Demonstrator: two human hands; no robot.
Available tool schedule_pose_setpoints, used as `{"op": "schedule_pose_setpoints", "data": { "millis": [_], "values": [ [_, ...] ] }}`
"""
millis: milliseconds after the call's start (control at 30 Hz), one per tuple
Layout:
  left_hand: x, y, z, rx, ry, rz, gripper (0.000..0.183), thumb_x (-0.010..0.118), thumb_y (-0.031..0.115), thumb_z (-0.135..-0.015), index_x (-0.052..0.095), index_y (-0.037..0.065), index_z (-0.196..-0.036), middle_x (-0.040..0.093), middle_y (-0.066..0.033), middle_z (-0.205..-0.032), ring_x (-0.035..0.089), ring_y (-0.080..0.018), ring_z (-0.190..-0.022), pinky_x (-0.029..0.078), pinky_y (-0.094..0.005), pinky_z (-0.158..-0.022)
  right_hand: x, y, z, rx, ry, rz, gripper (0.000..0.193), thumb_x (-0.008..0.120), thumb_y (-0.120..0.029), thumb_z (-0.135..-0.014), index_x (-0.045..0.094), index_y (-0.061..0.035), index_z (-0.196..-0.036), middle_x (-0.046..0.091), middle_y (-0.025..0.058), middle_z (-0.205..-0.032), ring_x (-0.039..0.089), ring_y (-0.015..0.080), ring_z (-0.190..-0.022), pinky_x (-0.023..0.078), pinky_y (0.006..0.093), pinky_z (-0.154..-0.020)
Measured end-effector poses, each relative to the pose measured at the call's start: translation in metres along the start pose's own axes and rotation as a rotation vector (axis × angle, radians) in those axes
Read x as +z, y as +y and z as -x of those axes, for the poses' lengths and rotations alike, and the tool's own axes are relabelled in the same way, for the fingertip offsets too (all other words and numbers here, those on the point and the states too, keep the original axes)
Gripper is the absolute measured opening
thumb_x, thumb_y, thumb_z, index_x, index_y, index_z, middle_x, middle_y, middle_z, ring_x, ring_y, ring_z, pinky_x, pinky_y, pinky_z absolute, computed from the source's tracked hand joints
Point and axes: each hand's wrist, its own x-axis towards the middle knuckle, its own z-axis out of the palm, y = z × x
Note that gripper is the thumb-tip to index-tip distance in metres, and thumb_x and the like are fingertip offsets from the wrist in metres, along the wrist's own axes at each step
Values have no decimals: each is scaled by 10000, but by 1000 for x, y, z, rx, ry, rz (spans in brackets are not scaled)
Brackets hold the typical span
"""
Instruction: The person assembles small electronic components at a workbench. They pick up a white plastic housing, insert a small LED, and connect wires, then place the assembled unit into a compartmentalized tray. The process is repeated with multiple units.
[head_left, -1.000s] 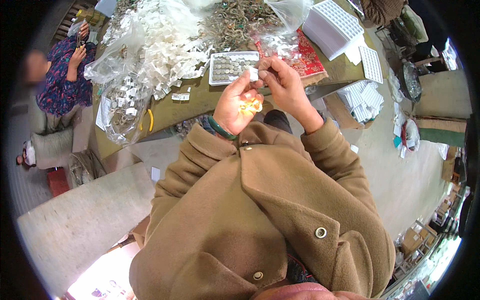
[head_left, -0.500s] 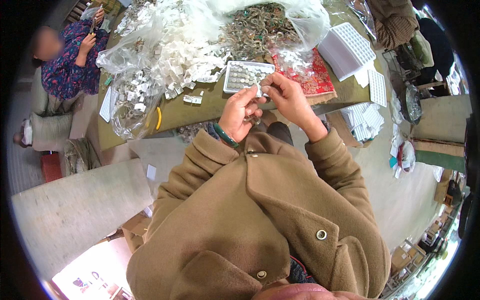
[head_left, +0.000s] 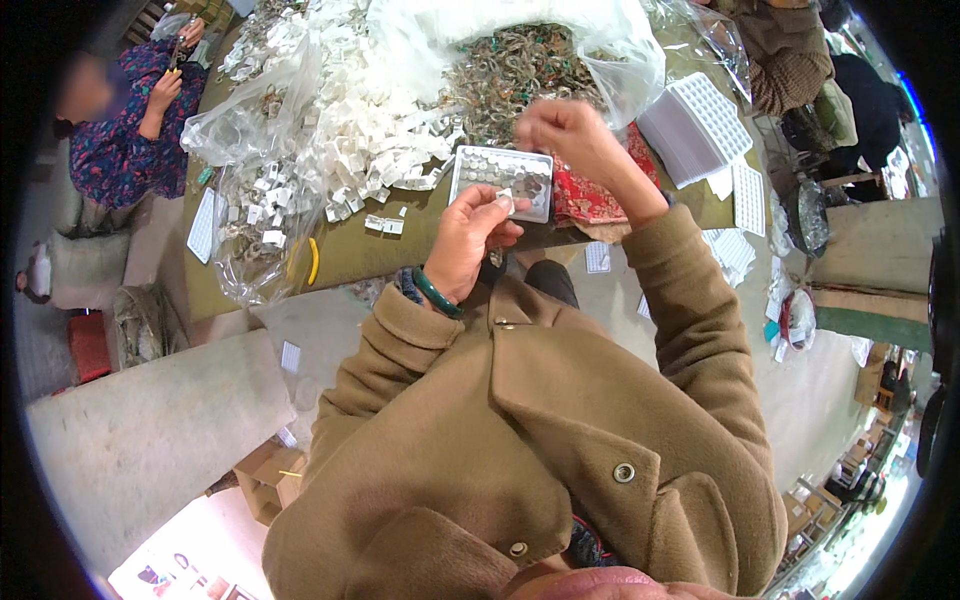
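Note:
My left hand (head_left: 466, 240), with a dark green bangle at its wrist, is closed in a pinch at the table's front edge. A small white piece (head_left: 505, 201), perhaps a tag, shows between its thumb and fingers. Just beyond lies a shallow white tray (head_left: 456, 187) filled with rows of small round greyish pieces; the left fingers cover part of its near side. My right hand (head_left: 572, 136) hangs over the tray's far right corner, beside a heap of metal ring-like trinkets (head_left: 520, 75). Motion smears its fingers, and whether they hold anything is not visible.
A heap of white tags (head_left: 370, 130) covers the table's left half. Near its edge lie a clear bag (head_left: 250, 225) and a yellow curved handle (head_left: 314, 262). Red patterned cloth (head_left: 590, 200) and stacked white trays (head_left: 695, 130) are at right. A person (head_left: 130, 140) works at far left.
My right hand has left my left hand and moved up and away, over the tray's far corner. My left hand has shifted slightly nearer, still pinching the small white piece.

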Motion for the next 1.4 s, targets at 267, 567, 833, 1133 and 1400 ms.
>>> {"op": "schedule_pose_setpoints", "data": {
  "millis": [267,567,833,1133,1400],
  "values": [
    [-10,4,-6,-36,10,76,174,515,188,-994,556,49,-1091,545,10,-788,495,-61,-667,439,-202,-605,24,24,-84,-262,435,813,275,678,-317,-848,698,-74,-975,691,127,-869,660,334,-798,519,412,-713],
    [-24,22,-9,-17,60,107,209,508,205,-1002,617,43,-1077,556,43,-779,490,-37,-652,431,-181,-582,-12,33,-72,18,417,-13,213,671,-196,-882,716,-34,-1012,693,43,-816,654,120,-744,508,260,-634],
    [-27,41,-31,220,113,198,209,589,136,-956,620,13,-1122,661,-49,-970,507,-23,-652,423,-169,-563,7,10,-49,-3,261,-460,200,642,-121,-927,673,-5,-1087,686,30,-883,668,102,-792,542,225,-702],
    [-29,51,-45,199,146,197,199,580,92,-946,630,33,-1129,684,-63,-1050,511,-13,-627,437,-160,-555,11,5,-47,70,317,-47,193,662,-165,-914,719,-47,-1056,693,-5,-852,621,49,-655,436,194,-569],
    [-19,60,-43,345,139,121,249,567,91,-962,596,25,-1200,666,-63,-1105,480,-13,-646,427,-158,-555,16,-17,-43,-94,214,-464,216,650,-169,-928,696,-38,-1094,679,-4,-852,631,69,-745,496,217,-656]
  ]
}}
